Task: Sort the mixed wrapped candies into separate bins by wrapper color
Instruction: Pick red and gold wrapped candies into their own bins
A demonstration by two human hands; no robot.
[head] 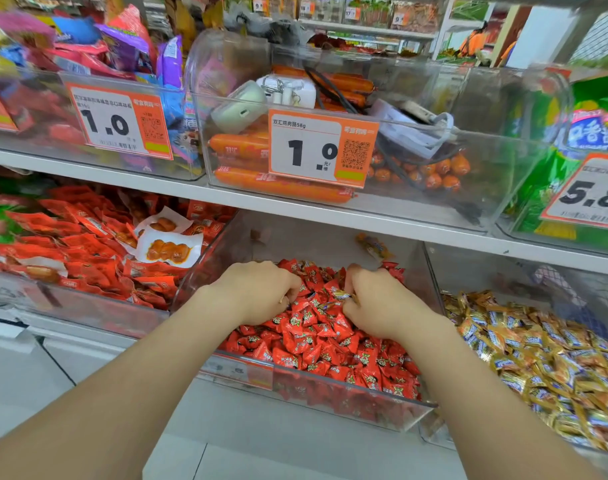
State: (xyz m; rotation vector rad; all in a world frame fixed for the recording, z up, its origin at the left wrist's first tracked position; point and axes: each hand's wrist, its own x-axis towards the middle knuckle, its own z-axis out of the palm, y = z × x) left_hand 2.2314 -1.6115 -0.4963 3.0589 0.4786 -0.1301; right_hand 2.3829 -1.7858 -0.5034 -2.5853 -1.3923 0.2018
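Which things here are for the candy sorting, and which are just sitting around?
For the job: left hand, right hand, red candies, stray gold candy at the right hand's fingertips, gold candies in the next bin.
Just lying about: orange sausages, earbud case, white charger, price tag, red snack packets.

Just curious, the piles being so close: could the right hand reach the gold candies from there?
Probably yes. The right hand is in the red candies; the gold candies lie in the open bin alongside; only a clear bin wall stands between.
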